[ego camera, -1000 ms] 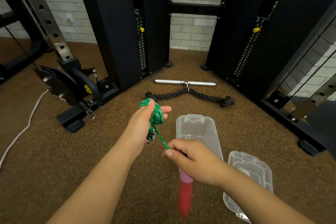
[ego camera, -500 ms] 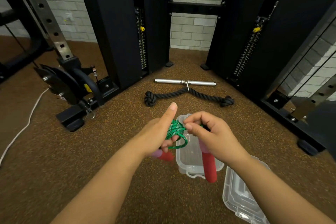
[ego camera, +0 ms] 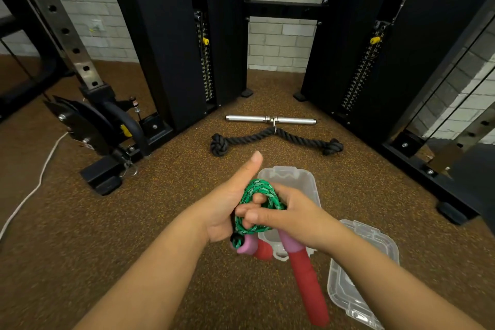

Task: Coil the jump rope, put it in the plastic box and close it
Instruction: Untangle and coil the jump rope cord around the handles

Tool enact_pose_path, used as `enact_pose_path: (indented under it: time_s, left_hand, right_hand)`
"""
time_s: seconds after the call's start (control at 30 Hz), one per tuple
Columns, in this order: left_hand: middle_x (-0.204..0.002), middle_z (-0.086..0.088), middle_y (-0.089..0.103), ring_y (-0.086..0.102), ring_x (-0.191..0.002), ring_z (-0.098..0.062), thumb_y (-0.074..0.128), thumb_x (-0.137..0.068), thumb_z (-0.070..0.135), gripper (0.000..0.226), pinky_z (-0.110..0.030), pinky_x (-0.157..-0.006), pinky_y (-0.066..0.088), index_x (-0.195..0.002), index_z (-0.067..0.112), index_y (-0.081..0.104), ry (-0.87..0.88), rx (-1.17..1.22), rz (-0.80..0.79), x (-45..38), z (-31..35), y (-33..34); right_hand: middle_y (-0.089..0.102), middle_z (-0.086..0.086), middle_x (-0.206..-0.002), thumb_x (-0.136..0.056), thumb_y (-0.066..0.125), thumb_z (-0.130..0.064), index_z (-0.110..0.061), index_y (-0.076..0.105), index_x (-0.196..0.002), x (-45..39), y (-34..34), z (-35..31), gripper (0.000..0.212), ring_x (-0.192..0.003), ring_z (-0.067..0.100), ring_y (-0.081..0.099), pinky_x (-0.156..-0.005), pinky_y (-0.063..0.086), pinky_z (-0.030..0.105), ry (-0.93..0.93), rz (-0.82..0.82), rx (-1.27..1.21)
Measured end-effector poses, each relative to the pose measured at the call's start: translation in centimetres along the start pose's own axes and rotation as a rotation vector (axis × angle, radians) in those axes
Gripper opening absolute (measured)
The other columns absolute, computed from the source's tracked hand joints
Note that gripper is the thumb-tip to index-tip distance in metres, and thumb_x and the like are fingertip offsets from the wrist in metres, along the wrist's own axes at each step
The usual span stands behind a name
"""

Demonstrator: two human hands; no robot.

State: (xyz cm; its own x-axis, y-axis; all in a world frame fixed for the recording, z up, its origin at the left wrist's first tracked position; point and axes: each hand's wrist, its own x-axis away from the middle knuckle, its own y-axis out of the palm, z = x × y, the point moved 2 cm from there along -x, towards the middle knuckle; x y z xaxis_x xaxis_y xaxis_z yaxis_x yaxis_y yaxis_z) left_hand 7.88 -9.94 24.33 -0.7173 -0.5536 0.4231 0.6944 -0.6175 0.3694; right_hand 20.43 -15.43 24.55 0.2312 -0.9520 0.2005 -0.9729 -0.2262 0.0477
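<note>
I see both hands meeting above the open box (ego camera: 290,179) on the floor (ego camera: 160,222). My left hand (ego camera: 227,209) grips the coiled green rope (ego camera: 257,195), thumb stuck up; its short red handle (ego camera: 261,248) pokes out below. My right hand (ego camera: 289,218) has its fingers (ego camera: 254,215) pinching the coil, the second handle (ego camera: 308,276) hanging down across the box's near edge. The lid (ego camera: 361,276) lies just right of the box. Beyond, a black rope attachment (ego camera: 273,136) and steel bar (ego camera: 270,119) lie before the machine columns (ego camera: 174,35).
</note>
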Motion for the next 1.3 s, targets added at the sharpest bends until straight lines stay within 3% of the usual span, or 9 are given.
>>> enact_pose_path:
  time_s: [0.1, 0.17, 0.3, 0.5, 0.77, 0.93, 1.03, 1.17, 1.3]
  left_hand:
    - [-0.041, 0.005, 0.045, 0.047, -0.044, -0.010, 0.085, -0.061, 0.039, 0.033, -0.022, -0.059, 0.043, -0.059, 0.015, 0.063, 0.057, 0.051, -0.117, 0.3, 0.2, -0.1]
    - [-0.050, 0.002, 0.053, 0.054, -0.052, -0.010, 0.079, -0.068, 0.012, 0.012, -0.021, -0.060, 0.049, -0.077, 0.010, 0.070, 0.059, 0.068, -0.142, 0.5, 0.4, -0.2]
    - [-0.102, -0.017, 0.067, 0.065, -0.096, -0.025, 0.063, -0.077, -0.007, 0.037, -0.034, -0.089, 0.053, -0.114, -0.002, 0.059, 0.035, 0.097, -0.043, 0.3, 0.3, -0.8]
    - [-0.109, -0.015, 0.066, 0.063, -0.103, -0.027, 0.057, -0.088, -0.001, 0.027, -0.037, -0.092, 0.051, -0.113, 0.008, 0.060, 0.133, -0.227, 0.261, -0.5, 0.3, -0.5]
    - [-0.102, -0.004, 0.071, 0.069, -0.094, -0.022, 0.064, -0.084, 0.003, 0.032, -0.043, -0.084, 0.058, -0.104, 0.027, 0.068, 0.306, -0.378, 0.463, -1.1, 1.2, 0.5]
    - [-0.104, -0.005, 0.071, 0.070, -0.095, -0.027, 0.064, -0.083, 0.000, 0.034, -0.048, -0.080, 0.058, -0.101, 0.029, 0.069, 0.357, -0.363, 0.490, -1.4, 1.7, 1.0]
    - [-0.106, -0.008, 0.071, 0.070, -0.086, -0.032, 0.060, -0.086, -0.002, 0.035, -0.055, -0.076, 0.057, -0.100, 0.029, 0.068, 0.354, -0.306, 0.451, -1.5, 2.1, 1.4]
    - [-0.105, -0.007, 0.074, 0.070, -0.097, -0.023, 0.059, -0.086, -0.004, 0.033, -0.040, -0.088, 0.056, -0.104, 0.022, 0.069, 0.402, -0.266, 0.388, -1.6, 2.9, 1.5]
    - [-0.097, -0.006, 0.075, 0.071, -0.089, -0.018, 0.057, -0.087, -0.005, 0.028, -0.028, -0.076, 0.059, -0.104, 0.014, 0.069, 0.421, -0.113, 0.359, -2.0, 3.4, 1.3]
  right_hand:
    - [0.068, 0.028, -0.109, -0.077, 0.070, -0.008, 0.007, 0.056, -0.113, 0.0, -1.2, -0.2, 0.041, -0.087, 0.018, 0.070, -0.089, 0.054, 0.029, 0.022, 0.005, -0.050]
    - [0.070, 0.020, -0.104, -0.077, 0.071, -0.010, 0.004, 0.060, -0.113, 0.0, -2.0, -0.2, 0.040, -0.089, 0.016, 0.068, -0.085, 0.054, 0.023, 0.037, 0.040, 0.000]
    - [0.072, 0.011, -0.104, -0.077, 0.074, -0.014, -0.004, 0.063, -0.109, 0.2, -2.8, 0.0, 0.034, -0.091, 0.016, 0.069, -0.076, 0.054, 0.019, 0.069, 0.152, 0.129]
    - [0.067, 0.022, -0.110, -0.086, 0.066, -0.019, -0.011, 0.060, -0.111, -0.5, -2.4, 0.7, 0.027, -0.093, 0.022, 0.064, -0.088, 0.052, 0.042, 0.043, 0.264, 0.202]
    - [0.066, 0.001, -0.091, -0.087, 0.064, -0.014, -0.009, 0.059, -0.112, -0.8, -2.9, 0.9, 0.025, -0.084, 0.011, 0.062, -0.068, 0.050, 0.014, -0.066, 0.356, 0.146]
    - [0.067, 0.002, -0.102, -0.087, 0.063, -0.011, -0.012, 0.055, -0.118, -0.7, -3.0, 1.4, 0.032, -0.094, 0.012, 0.065, -0.082, 0.054, 0.023, -0.085, 0.301, 0.043]
    - [0.070, -0.006, -0.099, -0.085, 0.063, -0.012, -0.014, 0.054, -0.119, -0.6, -2.9, 1.4, 0.035, -0.093, 0.007, 0.067, -0.076, 0.054, 0.021, -0.119, 0.271, -0.028]
    - [0.074, -0.010, -0.088, -0.076, 0.069, 0.000, -0.010, 0.051, -0.115, -0.2, -3.2, 1.2, 0.045, -0.085, 0.004, 0.069, -0.072, 0.052, 0.016, -0.151, 0.181, -0.117]
    - [0.069, -0.014, -0.074, -0.074, 0.073, 0.005, -0.010, 0.059, -0.100, 0.0, -3.3, 2.5, 0.033, -0.074, 0.002, 0.064, -0.070, 0.050, 0.016, -0.041, 0.084, 0.061]
